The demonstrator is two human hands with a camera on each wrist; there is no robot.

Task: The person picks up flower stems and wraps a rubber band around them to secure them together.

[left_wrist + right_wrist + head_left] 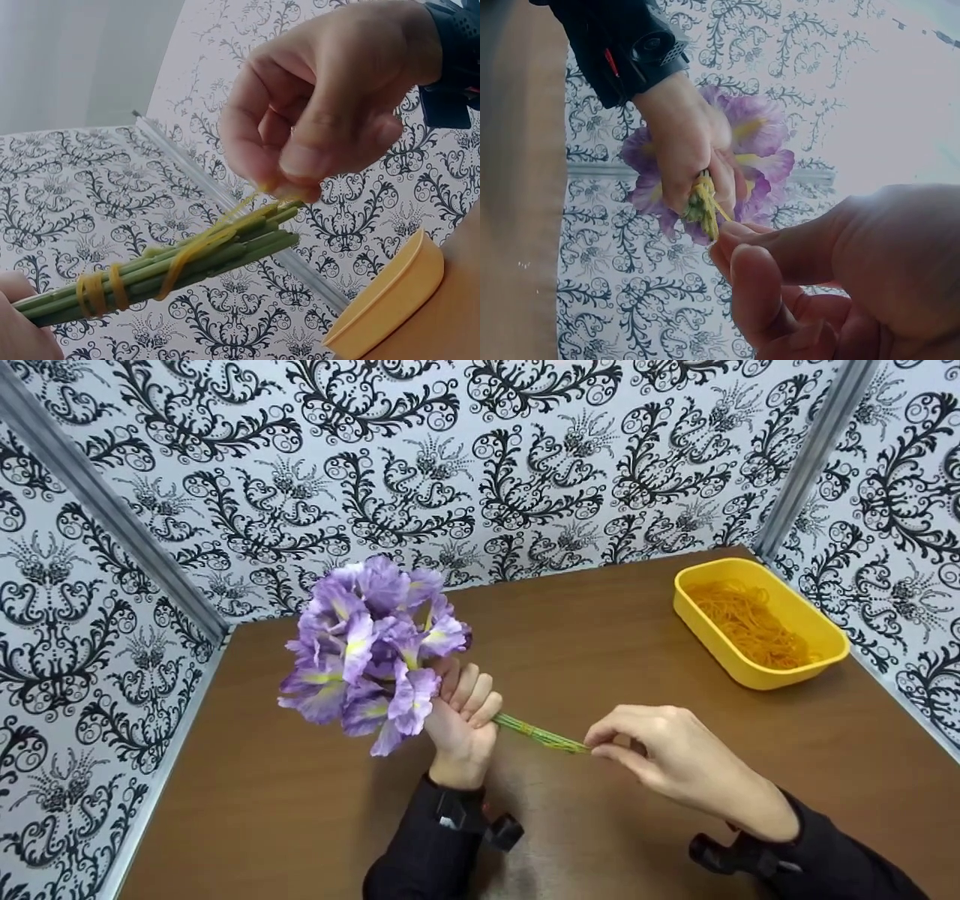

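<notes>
My left hand (pixel 466 727) grips a bunch of purple artificial irises (pixel 375 652) by the green stems (pixel 551 736), just below the blooms. The blooms lean to the left and the stem ends point right. A yellow rubber band (pixel 97 292) is wound several times round the stems. Part of it runs as a stretched strand (pixel 217 234) towards the cut ends. At those ends the thumb and fingertips of my right hand (pixel 667 750) pinch the strand; the right wrist view shows it reaching the fingertips.
A yellow plastic tub (pixel 761 679) holding a heap of rubber bands (pixel 750 622) stands at the back right of the brown table (pixel 600 645). Walls with a black-and-white scroll pattern (pixel 525 472) enclose the table at the back and both sides.
</notes>
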